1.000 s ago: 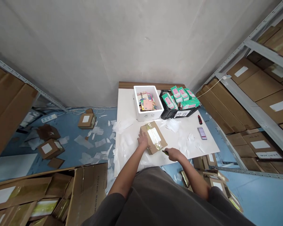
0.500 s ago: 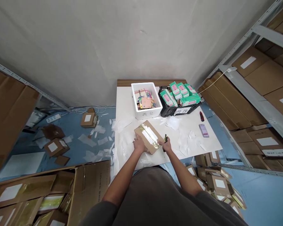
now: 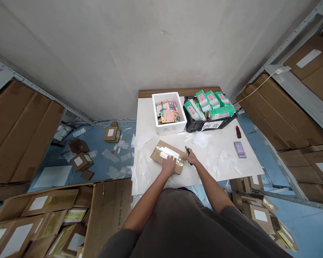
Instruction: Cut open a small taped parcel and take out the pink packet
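Note:
A brown cardboard box [image 3: 157, 156] with clear tape and a white label lies at an angle on the table. My left hand [image 3: 169, 166] grips the box from its near side, with fingertips over the label; part of the grip is hidden. A yellow-and-black box cutter [image 3: 187, 151] is in my closed right hand [image 3: 191, 158]. This hand is at the right end of the box, its fingers touching or very near the taped edge. Whether the blade is out is too small to tell.
Behind the box stand a white foam bin [image 3: 170, 129] of small packets and a black crate [image 3: 196, 126] of green-and-pink boxes. A red-and-black tool [image 3: 238, 132] lies at right on the table [image 3: 146, 114]. A large carton [image 3: 111, 204] of parcels stands at lower left.
The box has turned on the table. My left hand has moved from its left side onto its top near the label. My right hand keeps the cutter. The camera view has shifted slightly.

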A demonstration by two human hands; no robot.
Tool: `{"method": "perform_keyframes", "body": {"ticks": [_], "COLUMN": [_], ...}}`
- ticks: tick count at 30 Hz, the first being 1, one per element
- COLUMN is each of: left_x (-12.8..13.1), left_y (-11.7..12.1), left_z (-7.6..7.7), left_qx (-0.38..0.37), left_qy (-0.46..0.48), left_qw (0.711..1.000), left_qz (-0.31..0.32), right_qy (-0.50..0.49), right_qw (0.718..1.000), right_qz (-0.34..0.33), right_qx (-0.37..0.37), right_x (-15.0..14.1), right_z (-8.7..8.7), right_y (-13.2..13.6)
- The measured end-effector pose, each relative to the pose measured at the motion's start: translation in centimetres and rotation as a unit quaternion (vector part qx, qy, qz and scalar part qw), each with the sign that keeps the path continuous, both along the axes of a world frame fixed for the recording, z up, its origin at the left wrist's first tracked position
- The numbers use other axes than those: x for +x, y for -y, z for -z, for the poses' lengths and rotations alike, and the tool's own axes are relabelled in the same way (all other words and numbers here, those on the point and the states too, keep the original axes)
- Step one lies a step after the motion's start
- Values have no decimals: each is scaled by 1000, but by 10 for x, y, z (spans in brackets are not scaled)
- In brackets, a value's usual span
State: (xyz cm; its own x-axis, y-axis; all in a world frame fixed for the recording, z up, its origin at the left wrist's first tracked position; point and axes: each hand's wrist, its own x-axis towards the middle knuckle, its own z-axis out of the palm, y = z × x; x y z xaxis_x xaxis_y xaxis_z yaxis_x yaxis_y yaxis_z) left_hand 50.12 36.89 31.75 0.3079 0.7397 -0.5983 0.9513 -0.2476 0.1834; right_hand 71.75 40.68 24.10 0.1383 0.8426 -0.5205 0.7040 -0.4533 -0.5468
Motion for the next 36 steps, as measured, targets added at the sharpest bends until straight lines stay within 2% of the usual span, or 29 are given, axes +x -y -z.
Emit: {"method": "perform_keyframes", "body": {"ticks": [2,4,8,12,16,19,21,23,25,27,32,36], "left_x": [12,21,32,31,30,34,36,38,39,40,43,43], "left_y": [-6,-10,-7,7,18,21,22,22,22,22,22,20], "left_z": [-2,-3,0,10,21,22,20,17,14,13,14,15], "left_qx": [26,61,75,76,63,43,41,41,43,44,49,43], "left_qy": [33,36,1,25,21,18,20,18,13,7,1,-8], "left_qw": [998,994,993,995,997,999,999,999,999,999,999,999], "left_qz": [53,79,88,64,41,25,16,11,8,6,-6,-7], "right_qy": [-37,-74,-123,-119,-104,-139,-180,-202,-181,-114,77,99], "right_qw": [999,996,991,990,991,986,977,962,951,951,939,921], "right_qz": [-6,-15,-44,-74,-75,-66,-109,-184,-246,-286,-335,-375], "right_qx": [-21,-37,-19,15,47,57,29,-10,-37,-32,-13,-30], "right_x": [4,9,15,12,14,32,52,70,80,81,66,68], "right_z": [-1,-1,1,1,-5,-14,-20,-26,-33,-41,-57,-64], "right_y": [-9,-17,-27,-27,-9,18,37,52,60,59,40,26]}}
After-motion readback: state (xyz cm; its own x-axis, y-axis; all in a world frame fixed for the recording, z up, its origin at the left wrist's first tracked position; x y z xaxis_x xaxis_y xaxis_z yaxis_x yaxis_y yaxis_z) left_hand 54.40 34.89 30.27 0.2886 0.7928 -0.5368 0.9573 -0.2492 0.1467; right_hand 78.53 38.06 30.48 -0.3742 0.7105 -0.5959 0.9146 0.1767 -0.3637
